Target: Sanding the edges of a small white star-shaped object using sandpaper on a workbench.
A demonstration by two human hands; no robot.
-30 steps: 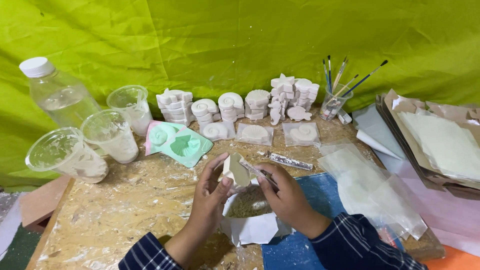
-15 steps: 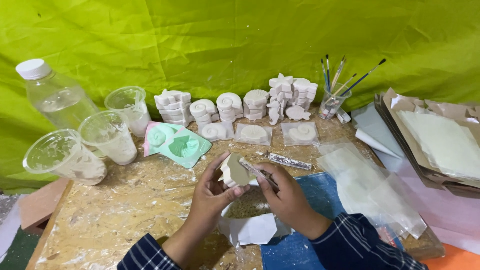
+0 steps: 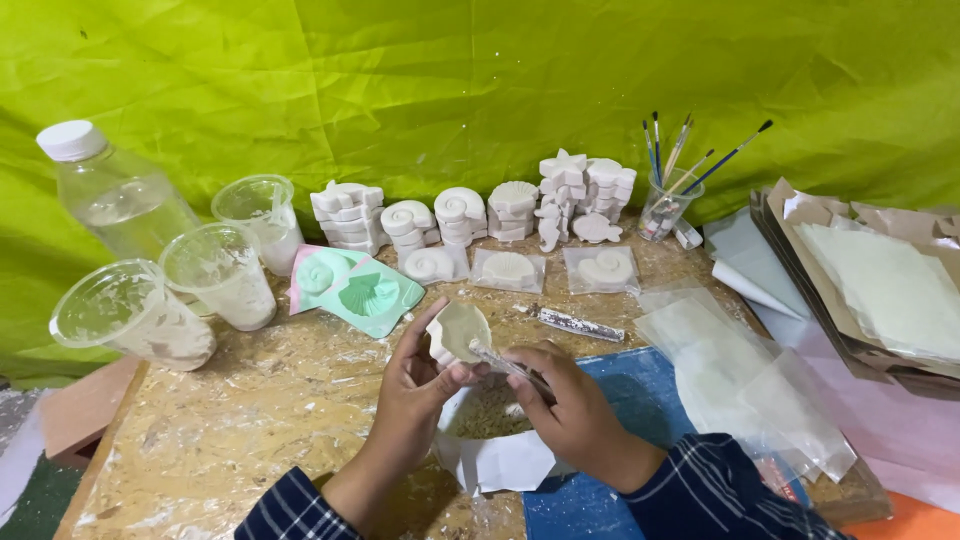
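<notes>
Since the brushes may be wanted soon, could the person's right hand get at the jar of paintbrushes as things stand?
Probably not at once: the right hand is gripping a slim tool, though nothing blocks the way to the jar of paintbrushes.

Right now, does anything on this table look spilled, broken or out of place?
Nothing is broken or tipped. The wooden table is smeared with white residue, and the three plastic cups are coated inside with the same white. Crumbs lie on the white paper below the left hand and right hand.
</notes>
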